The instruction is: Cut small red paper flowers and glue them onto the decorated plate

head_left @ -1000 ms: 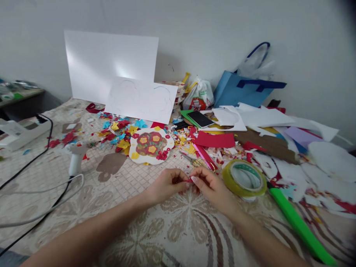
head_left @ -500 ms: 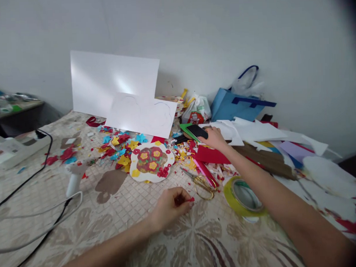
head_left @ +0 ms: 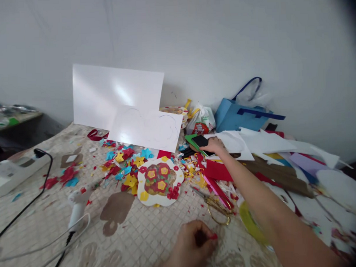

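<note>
My left hand (head_left: 196,242) is low in the middle, with a small red piece (head_left: 213,236) pinched between thumb and forefinger. My right hand (head_left: 215,146) reaches far forward and grips the right side of a dark-screened smartphone (head_left: 199,140); its far fingers are partly hidden. Under the phone lies a green sheet (head_left: 190,138). A scalloped white plaque with red and yellow flowers (head_left: 160,181) lies ahead of my left hand. Gold-handled scissors (head_left: 218,210) rest between the plaque and my right forearm, beside a pink strip (head_left: 217,189).
A yellow tape roll (head_left: 249,224) is partly behind my right forearm. A white glue gun (head_left: 77,209) with cables stands left, near a power strip (head_left: 16,176). Paper flowers (head_left: 125,164) lie behind. White boards (head_left: 118,94) and a blue bag (head_left: 238,114) stand by the wall.
The view has tilted up, so the tabletop sits lower in the picture. My left hand is nearer the bottom edge, still pinching the red piece. My right hand stays at the smartphone.
</note>
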The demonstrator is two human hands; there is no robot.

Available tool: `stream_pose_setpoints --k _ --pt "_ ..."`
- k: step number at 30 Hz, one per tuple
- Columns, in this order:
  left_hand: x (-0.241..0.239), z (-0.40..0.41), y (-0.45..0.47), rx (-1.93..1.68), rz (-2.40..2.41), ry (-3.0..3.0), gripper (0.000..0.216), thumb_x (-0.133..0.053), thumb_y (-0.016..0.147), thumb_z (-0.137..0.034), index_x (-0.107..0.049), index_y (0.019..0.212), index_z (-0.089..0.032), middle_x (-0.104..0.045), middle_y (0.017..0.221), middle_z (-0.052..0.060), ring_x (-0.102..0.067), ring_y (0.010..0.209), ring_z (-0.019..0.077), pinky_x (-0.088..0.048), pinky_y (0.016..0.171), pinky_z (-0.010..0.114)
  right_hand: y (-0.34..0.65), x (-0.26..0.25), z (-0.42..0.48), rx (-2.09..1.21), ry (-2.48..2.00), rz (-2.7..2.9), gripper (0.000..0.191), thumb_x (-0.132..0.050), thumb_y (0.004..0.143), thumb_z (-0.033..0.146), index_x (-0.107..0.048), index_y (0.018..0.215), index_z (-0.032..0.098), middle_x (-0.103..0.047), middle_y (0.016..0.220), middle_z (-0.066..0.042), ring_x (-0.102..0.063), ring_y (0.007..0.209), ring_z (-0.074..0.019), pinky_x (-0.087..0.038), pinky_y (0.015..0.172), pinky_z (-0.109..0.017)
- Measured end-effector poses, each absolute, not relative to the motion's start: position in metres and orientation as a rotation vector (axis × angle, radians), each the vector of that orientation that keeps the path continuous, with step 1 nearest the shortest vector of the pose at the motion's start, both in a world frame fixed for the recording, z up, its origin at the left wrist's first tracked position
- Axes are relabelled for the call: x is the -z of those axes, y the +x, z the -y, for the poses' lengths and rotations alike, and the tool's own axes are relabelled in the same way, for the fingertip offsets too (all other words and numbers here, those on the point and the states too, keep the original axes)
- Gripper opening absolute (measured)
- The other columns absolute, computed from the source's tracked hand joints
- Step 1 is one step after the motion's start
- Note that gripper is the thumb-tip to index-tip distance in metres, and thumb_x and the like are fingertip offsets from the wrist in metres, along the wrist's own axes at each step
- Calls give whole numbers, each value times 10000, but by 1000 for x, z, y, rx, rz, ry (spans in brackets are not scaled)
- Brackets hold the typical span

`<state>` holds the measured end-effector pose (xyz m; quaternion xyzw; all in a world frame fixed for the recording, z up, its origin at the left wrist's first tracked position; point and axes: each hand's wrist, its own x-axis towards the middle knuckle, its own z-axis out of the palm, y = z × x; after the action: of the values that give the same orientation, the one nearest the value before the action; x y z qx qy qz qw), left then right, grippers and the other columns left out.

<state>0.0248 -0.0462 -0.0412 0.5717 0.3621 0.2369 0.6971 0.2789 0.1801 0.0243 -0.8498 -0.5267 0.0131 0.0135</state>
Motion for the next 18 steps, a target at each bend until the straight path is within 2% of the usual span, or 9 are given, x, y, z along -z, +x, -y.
stream_pose_setpoints --k 7,14,16,18 --pt "51 50 26 -379 -818 1325 286 -728 621 -418 -607 690 -169 -500 594 -4 -400 545 101 -299 510 238 278 -27 -175 -106 -2623 1586 807 -615 656 614 -472 1262 100 -406 1308 -239 -392 1203 -372 -356 905 -446" --pt "44 45 22 -383 -850 1412 299 -699 651 -453 -617 716 -173 -518 635 13 -411 581 117 -316 540 246 271 -41 -165 -70 -2512 1647 717 -660 685 525 -494 1214 71 -421 1269 -251 -408 1179 -392 -359 912 -465" --pt "45 45 18 -410 -821 1445 297 -682 674 -464 -626 723 -176 -538 662 23 -418 593 121 -323 554 247 267 -51 -151 -28 -2417 1702 643 -634 740 478 -490 1205 58 -436 1243 -259 -403 1180 -390 -355 921 -470" --pt "49 46 14 -447 -810 1481 293 -660 699 -477 -634 736 -187 -549 671 25 -432 603 127 -331 566 245 261 -61 -126 13 -2292 1765 507 -528 842 421 -479 1209 75 -450 1234 -241 -401 1191 -358 -355 933 -457"
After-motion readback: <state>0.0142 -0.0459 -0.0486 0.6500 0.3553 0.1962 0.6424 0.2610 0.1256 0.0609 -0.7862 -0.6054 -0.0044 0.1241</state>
